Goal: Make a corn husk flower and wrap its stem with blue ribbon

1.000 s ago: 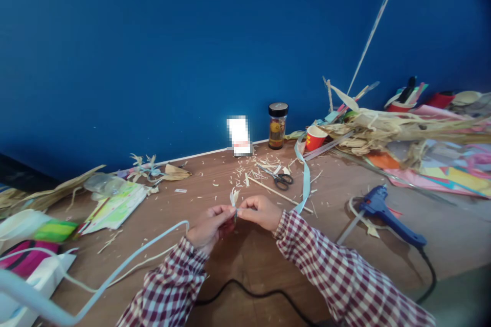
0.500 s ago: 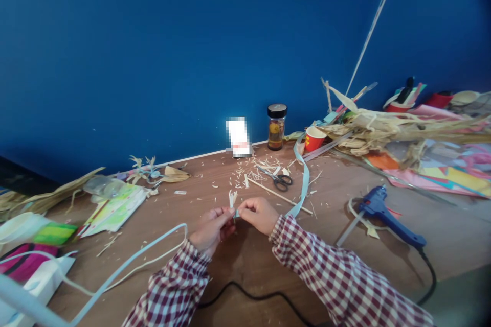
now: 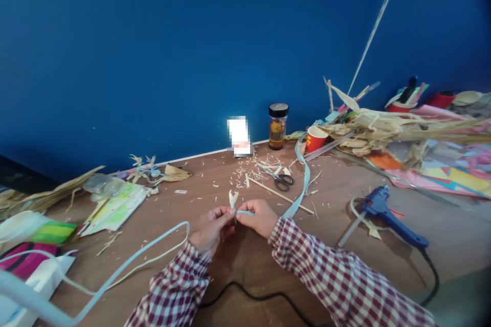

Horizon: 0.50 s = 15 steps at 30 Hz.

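Observation:
My left hand [image 3: 214, 228] pinches the base of a small pale husk piece [image 3: 233, 198], whose split tips point upward. Close on its right, my right hand [image 3: 259, 218] has thumb and fingers closed on a light blue ribbon [image 3: 245, 212] that meets the base of the husk piece. The ribbon's long tail [image 3: 305, 184] lies on the table beyond my right hand and runs back toward a red cup [image 3: 316, 139]. Black-handled scissors [image 3: 283, 181] and a thin stick [image 3: 282, 195] rest behind my hands among pale scraps.
A blue glue gun [image 3: 393, 218] with a black cord lies on the right. A lidded jar [image 3: 277, 127] stands near the wall. Dried husks [image 3: 383, 127] and coloured paper heap at the back right. A white cable [image 3: 143, 250] and power strip [image 3: 49, 278] occupy the left.
A length of blue ribbon now shows over my right fingers, beside the husk piece. My right hand has shifted slightly; my left hand keeps its pinch. The view has moved slightly.

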### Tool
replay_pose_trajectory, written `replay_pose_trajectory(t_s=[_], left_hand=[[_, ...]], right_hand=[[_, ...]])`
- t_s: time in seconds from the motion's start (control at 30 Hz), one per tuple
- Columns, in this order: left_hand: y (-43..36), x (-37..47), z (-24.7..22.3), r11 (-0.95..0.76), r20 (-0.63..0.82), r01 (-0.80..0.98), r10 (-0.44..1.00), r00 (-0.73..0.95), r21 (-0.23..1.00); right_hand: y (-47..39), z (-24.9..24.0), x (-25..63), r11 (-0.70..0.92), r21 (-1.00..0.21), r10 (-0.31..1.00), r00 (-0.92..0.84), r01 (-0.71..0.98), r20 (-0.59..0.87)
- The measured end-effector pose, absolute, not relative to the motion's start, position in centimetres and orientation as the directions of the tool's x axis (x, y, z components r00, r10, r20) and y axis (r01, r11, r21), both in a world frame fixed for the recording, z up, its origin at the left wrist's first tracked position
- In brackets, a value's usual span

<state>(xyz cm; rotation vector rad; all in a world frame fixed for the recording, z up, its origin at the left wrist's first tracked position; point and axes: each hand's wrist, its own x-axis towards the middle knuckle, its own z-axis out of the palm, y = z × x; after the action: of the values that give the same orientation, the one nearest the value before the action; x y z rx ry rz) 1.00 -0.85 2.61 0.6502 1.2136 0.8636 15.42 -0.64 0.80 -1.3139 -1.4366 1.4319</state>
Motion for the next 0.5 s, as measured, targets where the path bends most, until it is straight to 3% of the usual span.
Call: replay_pose_trajectory(t_s=[0.5], left_hand=[[-1.23, 0.58, 1.91, 0.570, -0.522, -0.378, 0.821, 0.231, 0.730]], right_hand=[[-0.54, 0.98, 15.73, -0.115, -0.978, 0.969, -0.198, 0.174, -0.149]])
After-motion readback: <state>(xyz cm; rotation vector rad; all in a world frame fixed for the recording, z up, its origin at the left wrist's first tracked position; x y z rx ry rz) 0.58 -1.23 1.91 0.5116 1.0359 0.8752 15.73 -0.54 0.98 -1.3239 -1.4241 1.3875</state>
